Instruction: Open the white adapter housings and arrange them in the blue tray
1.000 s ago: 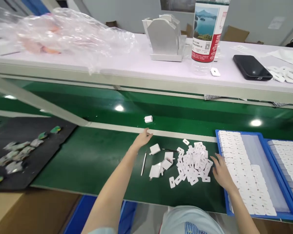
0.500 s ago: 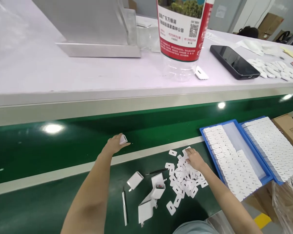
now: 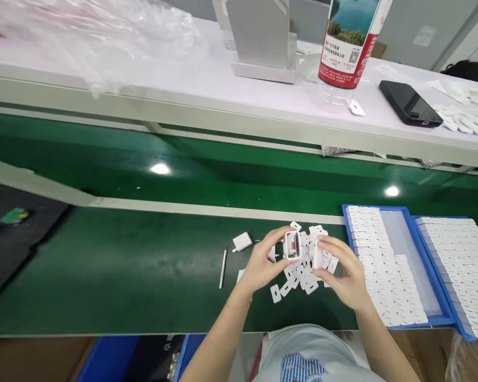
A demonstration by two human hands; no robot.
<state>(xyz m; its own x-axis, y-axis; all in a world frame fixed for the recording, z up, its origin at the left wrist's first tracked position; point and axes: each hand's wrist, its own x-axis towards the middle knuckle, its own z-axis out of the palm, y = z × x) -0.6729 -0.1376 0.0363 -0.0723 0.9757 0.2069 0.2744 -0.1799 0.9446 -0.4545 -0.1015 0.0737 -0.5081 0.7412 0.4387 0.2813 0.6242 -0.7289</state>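
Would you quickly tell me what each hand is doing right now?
Left hand: closed on a white charger shell, open end facing the camera.
Right hand: closed on a small white tab, above the pile of tabs.

bottle point(image 3: 352, 42) top cut off, plastic bag point(image 3: 83, 32) blurred

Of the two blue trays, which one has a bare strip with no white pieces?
The left blue tray, next to the right hand. The right blue tray is covered fully with white pieces.
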